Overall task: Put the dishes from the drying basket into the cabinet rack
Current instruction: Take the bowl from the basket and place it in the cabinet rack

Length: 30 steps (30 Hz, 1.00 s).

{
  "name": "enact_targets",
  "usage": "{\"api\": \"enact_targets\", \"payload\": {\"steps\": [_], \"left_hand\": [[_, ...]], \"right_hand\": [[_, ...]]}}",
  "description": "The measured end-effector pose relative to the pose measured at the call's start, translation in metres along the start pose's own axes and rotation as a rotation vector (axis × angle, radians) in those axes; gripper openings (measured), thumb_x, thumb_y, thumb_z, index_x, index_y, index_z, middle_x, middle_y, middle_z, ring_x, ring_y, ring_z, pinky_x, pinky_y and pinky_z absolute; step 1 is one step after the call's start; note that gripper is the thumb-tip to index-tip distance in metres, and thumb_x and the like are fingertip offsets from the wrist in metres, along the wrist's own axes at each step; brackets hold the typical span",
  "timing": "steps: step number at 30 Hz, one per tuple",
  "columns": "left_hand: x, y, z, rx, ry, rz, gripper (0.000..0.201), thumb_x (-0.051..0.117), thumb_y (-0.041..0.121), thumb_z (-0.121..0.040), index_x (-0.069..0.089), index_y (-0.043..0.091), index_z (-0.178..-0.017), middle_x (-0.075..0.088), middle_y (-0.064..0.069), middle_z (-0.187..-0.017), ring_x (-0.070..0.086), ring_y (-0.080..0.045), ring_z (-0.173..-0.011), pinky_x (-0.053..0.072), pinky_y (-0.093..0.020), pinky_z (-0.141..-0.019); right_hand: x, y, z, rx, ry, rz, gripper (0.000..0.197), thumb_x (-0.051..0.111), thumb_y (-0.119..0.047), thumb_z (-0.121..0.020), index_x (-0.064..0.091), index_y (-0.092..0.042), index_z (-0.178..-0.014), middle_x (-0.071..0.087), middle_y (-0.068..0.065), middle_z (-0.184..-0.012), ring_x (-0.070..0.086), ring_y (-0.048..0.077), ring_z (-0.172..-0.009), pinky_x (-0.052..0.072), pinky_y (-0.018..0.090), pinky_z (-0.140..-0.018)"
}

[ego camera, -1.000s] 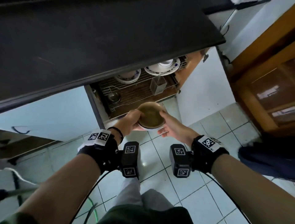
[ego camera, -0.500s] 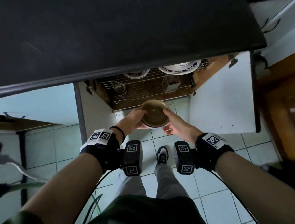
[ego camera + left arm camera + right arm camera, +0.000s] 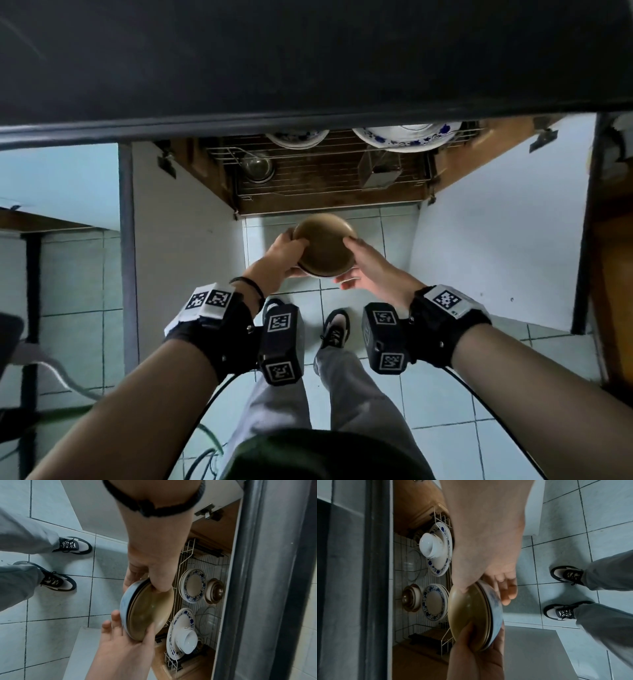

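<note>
Both my hands hold a small stack of bowls (image 3: 323, 246), brown on top and blue-white underneath, tilted in front of the open cabinet. My left hand (image 3: 287, 250) grips the left rim, thumb on the brown bowl's inside (image 3: 159, 586). My right hand (image 3: 363, 260) holds the right side, thumb over the rim and fingers spread beneath (image 3: 506, 595). The stack (image 3: 147, 609) hangs above the floor tiles, just short of the wire cabinet rack (image 3: 329, 185). The drying basket is out of sight.
In the rack stand blue-patterned plates (image 3: 192, 585), white bowls (image 3: 187, 642), brown bowls (image 3: 411, 599), a small metal bowl (image 3: 257, 168) and a cutlery holder (image 3: 378, 171). A dark countertop (image 3: 308, 61) overhangs it. Open white doors (image 3: 185, 219) flank it. My shoes (image 3: 335, 329) are below.
The head view has swung to look straight down; the bowls now sit a little back from the rack's front edge, over the tiles. Both hands keep the same hold.
</note>
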<state>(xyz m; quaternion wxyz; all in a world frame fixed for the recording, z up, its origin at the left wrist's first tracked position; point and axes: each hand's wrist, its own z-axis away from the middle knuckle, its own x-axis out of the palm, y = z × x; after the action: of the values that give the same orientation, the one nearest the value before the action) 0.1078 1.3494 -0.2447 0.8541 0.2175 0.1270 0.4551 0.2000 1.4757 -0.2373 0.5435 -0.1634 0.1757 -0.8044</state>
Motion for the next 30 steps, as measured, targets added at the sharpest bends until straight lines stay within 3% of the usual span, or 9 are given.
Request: {"api": "enact_targets", "payload": {"steps": [2, 4, 9, 12, 15, 18, 23, 27, 30], "left_hand": [[-0.004, -0.008, -0.021, 0.009, 0.009, 0.001, 0.034, 0.041, 0.013, -0.098, 0.042, 0.018, -0.132, 0.051, -0.013, -0.123, 0.056, -0.018, -0.083, 0.055, -0.032, -0.064], [-0.008, -0.016, -0.045, 0.019, 0.014, 0.001, 0.034, 0.042, 0.015, -0.098, 0.043, 0.018, -0.131, 0.052, -0.012, -0.124, 0.056, -0.017, -0.084, 0.054, -0.029, -0.060], [-0.013, -0.038, -0.114, 0.038, 0.046, 0.034, 0.038, 0.043, 0.017, -0.098, 0.041, 0.019, -0.135, 0.050, -0.013, -0.130, 0.055, -0.026, -0.102, 0.054, -0.039, -0.078], [-0.014, -0.054, -0.161, 0.061, 0.085, 0.053, 0.035, 0.044, 0.014, -0.098, 0.046, 0.017, -0.132, 0.055, -0.008, -0.119, 0.055, -0.025, -0.101, 0.052, -0.040, -0.082], [-0.019, -0.064, -0.208, 0.094, 0.065, 0.052, 0.033, 0.044, 0.012, -0.098, 0.049, 0.015, -0.130, 0.060, -0.010, -0.119, 0.057, -0.023, -0.100, 0.052, -0.041, -0.087], [-0.026, -0.070, -0.257, 0.136, 0.056, 0.036, 0.035, 0.045, 0.014, -0.099, 0.046, 0.012, -0.134, 0.058, -0.011, -0.128, 0.058, -0.021, -0.101, 0.055, -0.039, -0.078], [-0.033, -0.064, -0.344, 0.298, 0.151, -0.083, 0.036, 0.047, 0.022, -0.099, 0.045, 0.012, -0.134, 0.058, -0.011, -0.125, 0.058, -0.022, -0.100, 0.053, -0.031, -0.071], [-0.035, -0.055, -0.404, 0.418, 0.232, -0.130, 0.036, 0.047, 0.022, -0.097, 0.045, 0.012, -0.132, 0.059, -0.013, -0.125, 0.059, -0.028, -0.111, 0.052, -0.041, -0.094], [-0.039, -0.047, -0.437, 0.386, 0.199, -0.008, 0.033, 0.042, 0.020, -0.099, 0.046, 0.012, -0.132, 0.058, -0.010, -0.117, 0.059, -0.025, -0.106, 0.054, -0.044, -0.090]], "right_hand": [[0.003, 0.005, -0.020, 0.009, 0.018, -0.029, 0.031, 0.030, -0.040, -0.103, 0.032, -0.022, -0.128, 0.058, 0.010, -0.094, 0.063, 0.038, -0.101, 0.048, 0.041, -0.081], [0.005, 0.009, -0.043, 0.017, 0.021, -0.081, 0.031, 0.032, -0.036, -0.103, 0.032, -0.021, -0.130, 0.055, 0.011, -0.093, 0.061, 0.037, -0.097, 0.049, 0.040, -0.077], [0.009, 0.022, -0.117, 0.015, 0.059, -0.149, 0.036, 0.039, -0.031, -0.102, 0.035, -0.020, -0.136, 0.044, 0.017, -0.129, 0.056, 0.037, -0.112, 0.055, 0.034, -0.067], [0.003, 0.036, -0.161, -0.015, 0.010, -0.107, 0.041, 0.042, -0.035, -0.100, 0.035, -0.019, -0.137, 0.046, 0.017, -0.136, 0.063, 0.029, -0.102, 0.059, 0.031, -0.066], [-0.004, 0.041, -0.199, -0.039, -0.049, -0.096, 0.040, 0.043, -0.033, -0.100, 0.040, -0.014, -0.136, 0.057, 0.012, -0.127, 0.067, 0.024, -0.097, 0.060, 0.023, -0.061], [-0.008, 0.040, -0.240, -0.110, -0.094, -0.052, 0.028, 0.049, -0.033, -0.098, 0.052, -0.018, -0.122, 0.063, 0.004, -0.115, 0.067, 0.019, -0.099, 0.057, 0.017, -0.060], [-0.007, 0.027, -0.330, -0.218, -0.051, -0.017, 0.025, 0.047, -0.026, -0.100, 0.049, -0.016, -0.122, 0.063, 0.004, -0.111, 0.065, 0.023, -0.100, 0.061, 0.023, -0.068], [-0.002, 0.017, -0.406, -0.237, 0.006, -0.086, 0.024, 0.050, -0.021, -0.098, 0.044, -0.010, -0.118, 0.062, 0.010, -0.110, 0.065, 0.022, -0.089, 0.059, 0.026, -0.052], [-0.004, 0.013, -0.449, -0.251, -0.003, -0.103, 0.019, 0.049, -0.019, -0.098, 0.043, -0.012, -0.115, 0.060, 0.008, -0.101, 0.065, 0.022, -0.086, 0.061, 0.028, -0.057]]}}
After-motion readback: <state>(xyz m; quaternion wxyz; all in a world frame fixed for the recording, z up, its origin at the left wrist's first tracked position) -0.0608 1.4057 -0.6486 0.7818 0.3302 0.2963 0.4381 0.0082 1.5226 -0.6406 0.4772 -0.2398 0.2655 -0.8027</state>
